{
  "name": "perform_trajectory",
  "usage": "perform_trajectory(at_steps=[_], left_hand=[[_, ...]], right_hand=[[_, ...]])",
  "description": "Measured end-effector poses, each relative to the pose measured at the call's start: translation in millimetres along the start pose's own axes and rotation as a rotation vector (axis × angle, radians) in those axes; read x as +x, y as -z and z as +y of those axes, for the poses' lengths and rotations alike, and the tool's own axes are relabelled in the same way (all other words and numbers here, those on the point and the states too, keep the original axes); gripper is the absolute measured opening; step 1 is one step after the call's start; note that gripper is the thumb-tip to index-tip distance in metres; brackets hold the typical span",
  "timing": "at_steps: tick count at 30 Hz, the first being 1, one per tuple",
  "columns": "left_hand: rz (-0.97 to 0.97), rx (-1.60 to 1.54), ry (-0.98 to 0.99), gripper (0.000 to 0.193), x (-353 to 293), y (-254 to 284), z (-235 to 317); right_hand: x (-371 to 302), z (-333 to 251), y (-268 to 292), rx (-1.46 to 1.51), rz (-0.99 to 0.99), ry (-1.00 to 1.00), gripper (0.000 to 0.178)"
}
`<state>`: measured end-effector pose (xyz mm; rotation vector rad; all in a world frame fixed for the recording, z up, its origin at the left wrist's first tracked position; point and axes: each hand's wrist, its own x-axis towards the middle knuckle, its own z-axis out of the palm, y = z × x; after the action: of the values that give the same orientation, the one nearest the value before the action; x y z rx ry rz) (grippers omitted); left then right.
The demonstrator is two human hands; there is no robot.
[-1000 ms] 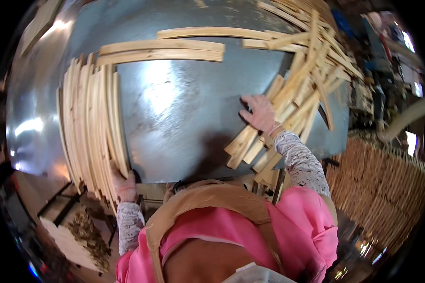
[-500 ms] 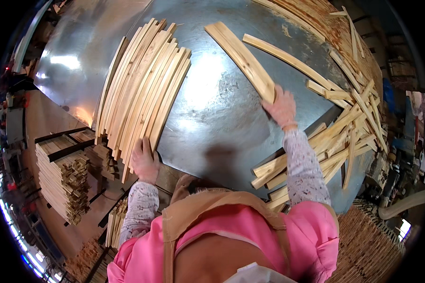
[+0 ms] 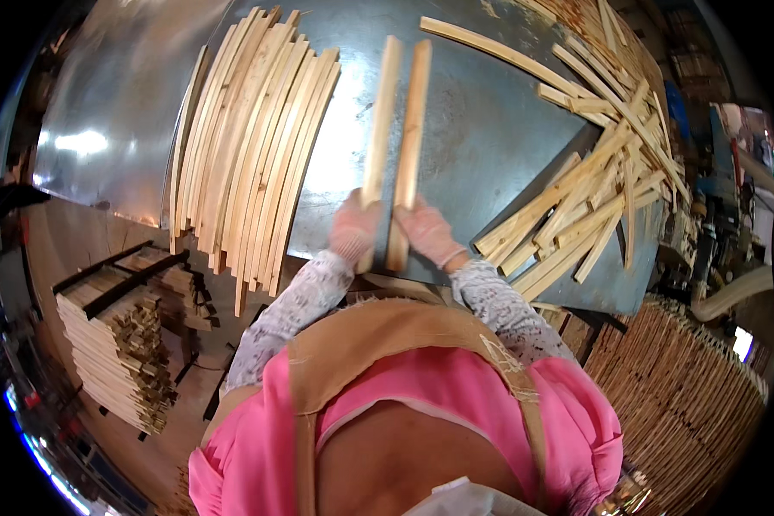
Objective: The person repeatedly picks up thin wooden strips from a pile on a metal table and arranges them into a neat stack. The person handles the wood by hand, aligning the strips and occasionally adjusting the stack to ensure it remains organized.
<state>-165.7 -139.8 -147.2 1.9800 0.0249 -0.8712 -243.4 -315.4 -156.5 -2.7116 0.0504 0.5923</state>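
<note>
Two narrow wooden strips stand side by side in front of me, a gap between them. My left hand [image 3: 356, 227] is closed round the near part of the left wooden strip [image 3: 382, 120]. Gripping the right wooden strip [image 3: 414, 120] near its lower end is my right hand [image 3: 426, 230]. Both strips point away from me over the metal table [image 3: 482, 146], slightly blurred. Left of them lies a row of wooden strips [image 3: 258, 155], side by side, their near ends reaching past the table's edge.
A jumbled heap of wooden strips [image 3: 593, 198] covers the table's right side, with one long strip [image 3: 499, 55] lying beyond it. On the floor at left stands a stack of wood [image 3: 112, 353] under a black frame. More stacked wood [image 3: 671, 387] is at lower right.
My left hand has left the row and moved right to grip a strip. My right hand has come inward to the left. Two separated strips now show where one wide piece was.
</note>
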Motion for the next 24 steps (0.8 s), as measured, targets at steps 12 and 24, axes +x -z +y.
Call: perform_trajectory(at_steps=[12, 24], left_hand=[[0.336, 1.046, -0.323, 0.065, -57, 120, -96], [-0.53, -0.065, -0.221, 0.079, 11, -164, 60]], right_hand=[[21, -19, -39, 0.422, 0.258, -0.127, 0.059], [-89, 178, 63, 0.679, 0.77, -0.893, 0.053]])
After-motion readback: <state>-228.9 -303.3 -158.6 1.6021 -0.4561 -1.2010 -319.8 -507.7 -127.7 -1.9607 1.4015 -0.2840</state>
